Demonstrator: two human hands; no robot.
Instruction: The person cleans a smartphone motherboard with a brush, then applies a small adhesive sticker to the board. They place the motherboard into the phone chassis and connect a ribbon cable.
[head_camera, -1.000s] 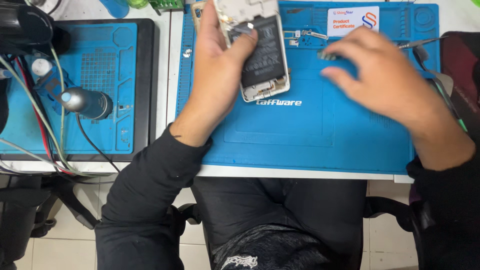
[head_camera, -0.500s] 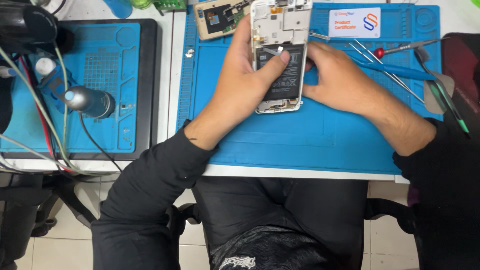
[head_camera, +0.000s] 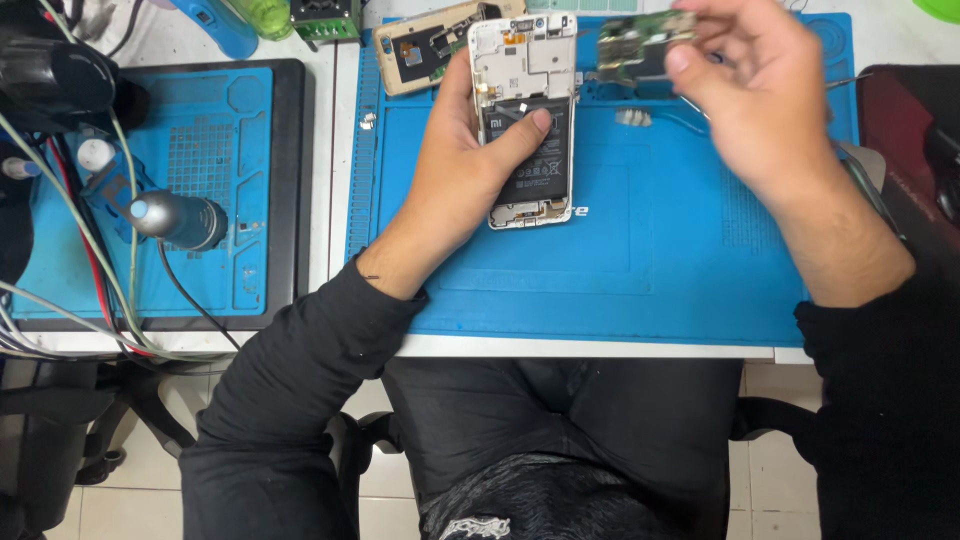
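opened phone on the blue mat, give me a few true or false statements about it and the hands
1. The left hand grips the opened phone, thumb across its black battery. True.
2. The right hand lies flat and empty on the blue mat. False: it is raised above the mat, pinching a small circuit board.
3. A gold back cover lies at the mat's far left corner. True.
4. The phone's back cover is still fitted. False: its inside is exposed.
5. A second blue mat lies to the left with cables across it. True.
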